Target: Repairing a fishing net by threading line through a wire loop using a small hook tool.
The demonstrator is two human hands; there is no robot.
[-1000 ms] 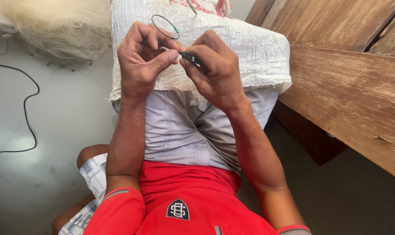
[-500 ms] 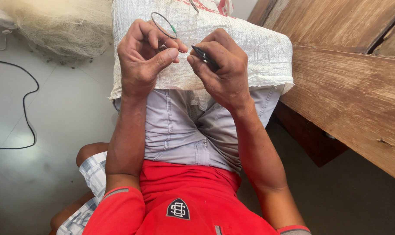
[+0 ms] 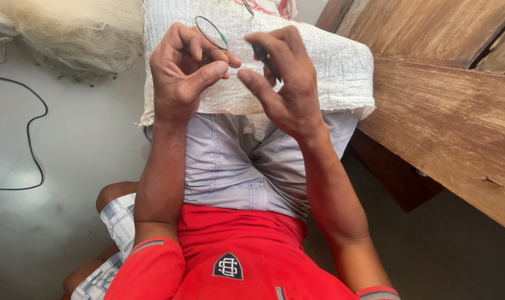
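My left hand (image 3: pixel 180 72) is raised over my lap and pinches a thin dark wire loop (image 3: pixel 210 32) with a small green bit on it between thumb and fingers. My right hand (image 3: pixel 283 83) is just to its right, a small gap apart, with a slim dark tool (image 3: pixel 265 58) gripped in its fingers and the thumb stretched toward the left hand. Both hands hover above a white woven sack (image 3: pixel 341 61) draped across my knees.
A pale fishing net (image 3: pixel 69 33) is heaped at the top left on the light floor. A black cable (image 3: pixel 33 139) curves along the left. A worn wooden bench or plank (image 3: pixel 452 116) runs along the right side.
My right hand has opened a little and drawn slightly away from the left, its thumb now extended. The left hand keeps the wire loop.
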